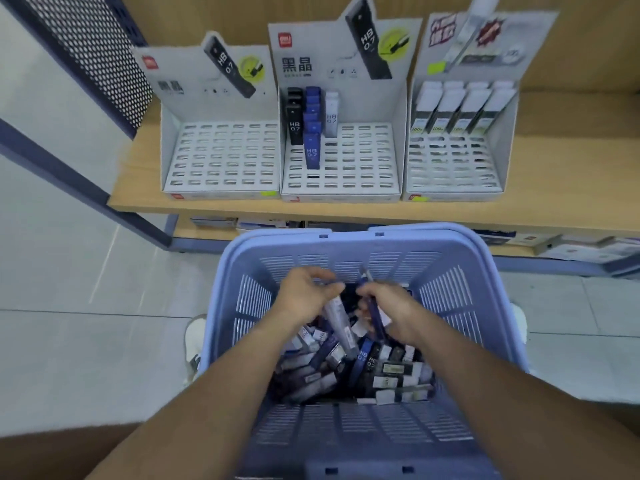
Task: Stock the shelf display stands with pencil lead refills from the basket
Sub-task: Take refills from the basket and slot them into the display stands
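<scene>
Pencil lead refills (391, 372) lie heaped in a loose jumble of black, blue and white cases on the bottom of the basket (460, 292), a light blue plastic one with slatted walls that stands on the floor in front of the shelf (561, 168). Both hands are down inside it, close together above the heap. The left hand (304, 292) has its fingers curled round a pale grey case (341, 327) that slants down from the palm. The right hand (394, 306) grips a blue case (377, 320), which also points down toward the pile.

Beyond the basket, three white cardboard stands sit side by side on the wooden shelf, each with a slotted tray. The left stand (221, 157) shows rows of open slots. The middle stand (346, 164) holds refills upright in its back left corner: black cases (294, 123) in the outer column, blue cases (311, 143) in the next column, reaching further forward, and white cases (331, 114) just beside them at the back. The right stand (453, 164) carries white-and-dark packs (460, 105) standing across its rear rows, with open slots in front of them.
</scene>
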The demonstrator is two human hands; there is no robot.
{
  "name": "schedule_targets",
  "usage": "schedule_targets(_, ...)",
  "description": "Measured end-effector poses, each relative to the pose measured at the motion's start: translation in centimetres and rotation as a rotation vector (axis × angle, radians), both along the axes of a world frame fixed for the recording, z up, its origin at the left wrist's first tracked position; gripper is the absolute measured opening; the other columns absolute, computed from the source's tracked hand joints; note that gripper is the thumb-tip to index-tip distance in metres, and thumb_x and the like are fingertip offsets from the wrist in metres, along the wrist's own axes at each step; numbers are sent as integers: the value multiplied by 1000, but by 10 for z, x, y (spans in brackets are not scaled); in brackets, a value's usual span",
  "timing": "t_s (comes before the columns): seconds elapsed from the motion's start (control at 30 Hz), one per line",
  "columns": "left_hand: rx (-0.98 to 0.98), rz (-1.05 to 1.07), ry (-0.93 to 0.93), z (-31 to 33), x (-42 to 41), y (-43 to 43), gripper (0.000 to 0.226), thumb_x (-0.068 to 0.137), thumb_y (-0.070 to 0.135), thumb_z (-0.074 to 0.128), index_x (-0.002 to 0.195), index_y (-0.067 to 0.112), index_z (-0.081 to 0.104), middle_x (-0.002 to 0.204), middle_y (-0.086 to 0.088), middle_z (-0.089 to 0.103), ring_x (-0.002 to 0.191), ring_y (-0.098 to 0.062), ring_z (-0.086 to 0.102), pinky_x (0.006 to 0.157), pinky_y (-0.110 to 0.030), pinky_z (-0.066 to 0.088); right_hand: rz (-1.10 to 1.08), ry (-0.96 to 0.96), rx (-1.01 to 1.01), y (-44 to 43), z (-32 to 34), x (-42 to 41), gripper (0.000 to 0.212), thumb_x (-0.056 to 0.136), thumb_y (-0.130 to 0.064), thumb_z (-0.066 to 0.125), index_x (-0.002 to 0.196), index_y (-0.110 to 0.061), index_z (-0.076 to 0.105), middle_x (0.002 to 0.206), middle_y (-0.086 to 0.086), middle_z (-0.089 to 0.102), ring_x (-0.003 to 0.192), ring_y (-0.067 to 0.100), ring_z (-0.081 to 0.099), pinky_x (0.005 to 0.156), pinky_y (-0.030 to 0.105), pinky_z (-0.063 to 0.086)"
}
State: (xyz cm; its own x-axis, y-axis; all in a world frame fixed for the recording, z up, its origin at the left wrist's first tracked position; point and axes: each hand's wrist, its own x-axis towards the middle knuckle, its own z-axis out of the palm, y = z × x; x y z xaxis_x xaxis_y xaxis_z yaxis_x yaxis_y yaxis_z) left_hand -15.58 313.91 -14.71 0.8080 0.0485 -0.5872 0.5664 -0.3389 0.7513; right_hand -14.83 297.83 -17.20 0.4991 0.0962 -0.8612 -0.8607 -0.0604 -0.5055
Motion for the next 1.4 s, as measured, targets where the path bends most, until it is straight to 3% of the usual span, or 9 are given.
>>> schedule_targets(0.1, -277, 163, 43, 33, 4, -7, 19, 85, 15, 69, 94, -1, 67, 89, -18, 66, 72, -23, 65, 61, -28, 57, -3, 84, 367, 11, 33, 0, 29, 99, -26, 52, 113, -3, 64, 103, 19, 70, 82, 35, 70, 68, 42, 58)
schedule_targets(0.23, -374, 279, -60, 68, 2, -12, 18, 87, 18, 67, 85, 0, 68, 77, -15, 68, 67, -25, 69, 58, -31, 57, 20, 18, 498, 9, 79, -4, 49, 91, -49, 54, 112, -6, 65, 91, 17, 72, 62, 24, 68, 46, 26, 53)
schedule_targets(0.47, -175, 223, -373, 120, 5, -10, 24, 85, 32, 68, 71, 13, 67, 67, -2, 66, 69, -20, 64, 81, -45, 57, 5, -190, 578, -4, 132, -8, 47, 80, -36, 63, 112, -2, 64, 87, 16, 70, 55, 14, 60, 37, 19, 42)
schedule_targets(0.67, 49, 111, -584, 165, 1, -12, 26, 88, 34, 65, 74, 12, 67, 60, -1, 55, 57, -14, 52, 54, -24, 47, 44, -347, 573, 6, 174, -18, 21, 71, -16, 71, 90, -7, 69, 79, 11, 72, 55, 13, 63, 38, 15, 39)
schedule_targets(0.8, 322, -23, -711, 181, 4, -9, 23, 83, 42, 67, 101, 28, 68, 98, 2, 50, 93, -9, 48, 80, -19, 38, -39, -425, 568, 14, 188, -17, 23, 73, -5, 71, 92, -5, 57, 62, 3, 63, 48, 8, 56, 38, 15, 33)
schedule_targets(1.0, 187, -59, -548, 200, 16, 3, 30, 76, 22, 78, 102, 25, 63, 47, 6, 53, 44, -9, 50, 58, -36, 54, -75, -531, 438, 24, 193, -11, 14, 89, -1, 66, 99, -7, 60, 65, 1, 64, 47, 6, 50, 40, 17, 35)
schedule_targets(1.1, 188, -57, -509, 210, 23, 11, 25, 75, 16, 79, 97, 18, 67, 60, -14, 62, 45, -16, 55, 52, -32, 55, -160, -517, 430, 28, 193, -7, 10, 89, -5, 66, 97, -7, 62, 67, 5, 69, 47, 10, 57, 43, 21, 41)
schedule_targets(1.2, 75, -18, -474, 228, 36, 22, 12, 77, 9, 77, 87, 7, 70, 65, -13, 63, 47, -16, 55, 51, -24, 54, -270, -427, 508, 25, 191, -1, 39, 87, -8, 70, 118, -3, 49, 81, 16, 72, 78, 29, 73, 51, 28, 52)
schedule_targets(1.4, 55, -295, -418, 260, 58, 34, 11, 77, 1, 74, 88, 0, 72, 80, -25, 65, 70, -24, 61, 74, -31, 57, -307, -341, 635, 19, 194, 7, 44, 82, -7, 72, 119, -2, 50, 84, 19, 72, 86, 44, 71, 52, 31, 56)
